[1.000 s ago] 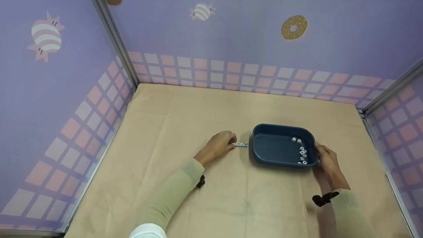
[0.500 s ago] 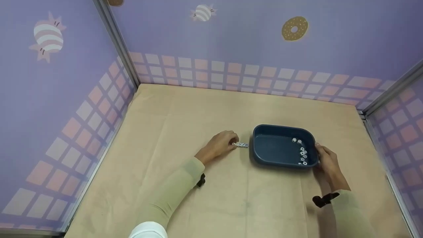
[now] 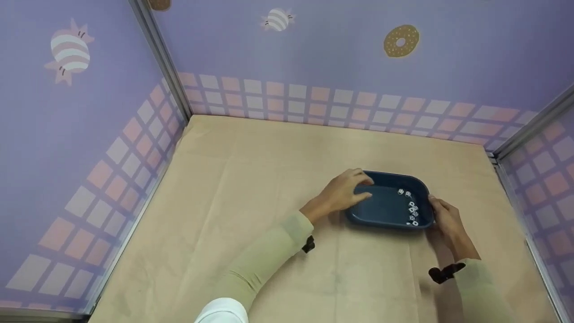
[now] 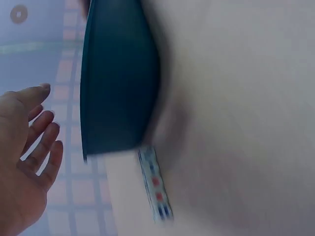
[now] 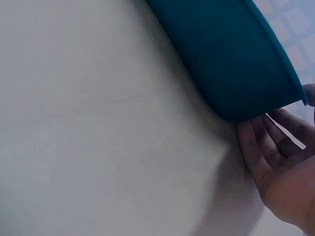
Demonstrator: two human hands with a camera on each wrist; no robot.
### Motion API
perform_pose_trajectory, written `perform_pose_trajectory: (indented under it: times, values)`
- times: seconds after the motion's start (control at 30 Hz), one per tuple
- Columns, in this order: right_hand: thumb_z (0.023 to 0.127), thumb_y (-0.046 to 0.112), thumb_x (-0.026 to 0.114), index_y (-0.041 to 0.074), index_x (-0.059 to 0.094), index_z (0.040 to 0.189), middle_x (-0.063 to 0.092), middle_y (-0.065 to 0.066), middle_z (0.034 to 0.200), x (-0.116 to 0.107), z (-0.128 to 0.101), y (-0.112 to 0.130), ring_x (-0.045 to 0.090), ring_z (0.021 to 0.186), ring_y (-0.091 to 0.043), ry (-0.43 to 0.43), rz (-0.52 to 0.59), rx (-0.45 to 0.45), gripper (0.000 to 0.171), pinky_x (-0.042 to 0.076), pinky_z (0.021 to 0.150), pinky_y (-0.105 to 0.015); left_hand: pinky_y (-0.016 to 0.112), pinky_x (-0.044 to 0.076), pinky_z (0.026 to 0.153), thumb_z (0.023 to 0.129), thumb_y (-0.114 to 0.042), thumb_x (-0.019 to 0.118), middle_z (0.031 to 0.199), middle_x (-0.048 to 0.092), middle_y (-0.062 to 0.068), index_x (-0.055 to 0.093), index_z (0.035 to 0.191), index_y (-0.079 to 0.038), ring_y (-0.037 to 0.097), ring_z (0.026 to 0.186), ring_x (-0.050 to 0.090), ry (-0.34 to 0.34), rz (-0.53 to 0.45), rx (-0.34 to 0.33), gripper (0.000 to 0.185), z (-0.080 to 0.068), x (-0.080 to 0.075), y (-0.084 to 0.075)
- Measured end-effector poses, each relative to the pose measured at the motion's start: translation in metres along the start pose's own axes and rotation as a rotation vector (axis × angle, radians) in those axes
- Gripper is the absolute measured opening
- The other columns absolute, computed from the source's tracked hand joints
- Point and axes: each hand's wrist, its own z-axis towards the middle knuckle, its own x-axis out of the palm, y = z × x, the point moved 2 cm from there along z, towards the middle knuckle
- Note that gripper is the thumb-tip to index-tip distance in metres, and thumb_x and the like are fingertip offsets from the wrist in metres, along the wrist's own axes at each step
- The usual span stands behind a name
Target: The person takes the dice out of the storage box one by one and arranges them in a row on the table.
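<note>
My left hand [image 3: 341,192] is over the left end of a dark blue plastic tray [image 3: 381,208], thumb and fingers apart with nothing between them. In the left wrist view a straight row of white dice [image 4: 156,184] with red and blue pips lies on the table by the tray's end; in the head view the hand and forearm hide it. Several loose dice [image 3: 412,211] lie inside the tray toward its right end. At that end my right hand [image 3: 446,217] holds the tray, fingers against its outer wall and thumb at the rim [image 5: 295,88].
A beige cloth [image 3: 269,148] covers the table. Purple panels with a checked print [image 3: 309,101] stand at the back and on both sides, joined by metal posts [image 3: 163,58].
My left hand has let go of the row of dice and moved right, over the tray, its fingers spreading. My right hand stays on the tray's right end.
</note>
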Motion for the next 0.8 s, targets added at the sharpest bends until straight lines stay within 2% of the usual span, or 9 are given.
perform_pose_trajectory:
  times: [0.07,0.17,0.23,0.33,0.43,0.57,0.7,0.8]
  values:
    - [0.108,0.063,0.041,0.0,0.023,0.167,0.017,-0.019,0.174,-0.001,-0.001,-0.002,0.015,0.161,-0.036,-0.004,0.001,0.004,0.088,0.016,0.129,-0.052,0.019,0.047,0.101,0.103,-0.036,0.072,0.126,0.065,-0.004,0.072,0.131,-0.017,0.009,0.117,0.061,0.032,0.01,0.025,0.034,0.012,0.012,-0.015]
    - [0.108,0.063,0.044,-0.001,0.027,0.166,0.018,-0.018,0.174,-0.002,0.0,-0.003,0.014,0.162,-0.033,-0.01,0.015,0.002,0.088,0.013,0.13,-0.051,0.016,0.045,0.103,0.104,-0.039,0.07,0.129,0.063,-0.007,0.071,0.135,-0.021,0.006,0.12,0.058,0.112,0.013,0.012,0.036,0.029,0.031,-0.028]
    - [0.109,0.06,0.045,-0.002,0.029,0.165,0.018,-0.018,0.174,-0.001,0.0,-0.002,0.014,0.161,-0.033,-0.009,0.035,0.003,0.085,0.013,0.13,-0.051,0.015,0.044,0.103,0.103,-0.039,0.07,0.131,0.062,-0.008,0.069,0.137,-0.022,0.007,0.122,0.059,0.16,-0.015,-0.017,0.038,0.039,0.044,-0.032]
    - [0.112,0.051,0.045,-0.005,0.031,0.163,0.02,-0.019,0.174,0.004,-0.007,0.008,0.015,0.161,-0.032,0.0,0.083,0.009,0.077,0.015,0.129,-0.051,0.013,0.043,0.102,0.102,-0.033,0.073,0.131,0.063,-0.006,0.069,0.138,-0.018,0.008,0.122,0.061,0.194,-0.072,-0.052,0.04,0.049,0.062,-0.034]
    - [0.114,0.045,0.043,-0.005,0.027,0.164,0.015,-0.02,0.174,0.007,-0.014,0.016,0.012,0.162,-0.034,0.017,0.087,0.007,0.073,0.014,0.129,-0.05,0.01,0.044,0.097,0.099,-0.026,0.078,0.128,0.067,0.0,0.071,0.135,-0.011,0.012,0.119,0.065,0.211,-0.138,-0.029,0.04,0.056,0.081,-0.034]
    - [0.114,0.048,0.041,-0.003,0.025,0.166,0.014,-0.019,0.175,0.003,-0.009,0.008,0.012,0.161,-0.037,0.008,0.05,-0.012,0.074,0.014,0.13,-0.049,0.008,0.046,0.09,0.097,-0.022,0.081,0.125,0.073,0.004,0.073,0.131,-0.007,0.011,0.113,0.069,0.267,-0.235,-0.012,0.038,0.061,0.103,-0.035]
    - [0.111,0.055,0.042,-0.001,0.026,0.166,0.017,-0.018,0.175,0.001,0.0,-0.002,0.014,0.161,-0.035,-0.005,0.049,-0.021,0.08,0.016,0.129,-0.05,0.007,0.046,0.086,0.096,-0.026,0.082,0.12,0.076,-0.004,0.076,0.129,-0.013,0.002,0.105,0.069,0.328,-0.266,-0.059,0.036,0.065,0.117,-0.033]
    - [0.109,0.06,0.044,0.001,0.028,0.166,0.019,-0.017,0.175,-0.001,0.001,-0.006,0.017,0.161,-0.035,-0.01,0.054,-0.017,0.083,0.019,0.129,-0.05,0.007,0.046,0.087,0.096,-0.029,0.082,0.119,0.076,-0.009,0.077,0.131,-0.019,-0.002,0.103,0.067,0.371,-0.228,-0.066,0.036,0.066,0.124,-0.032]
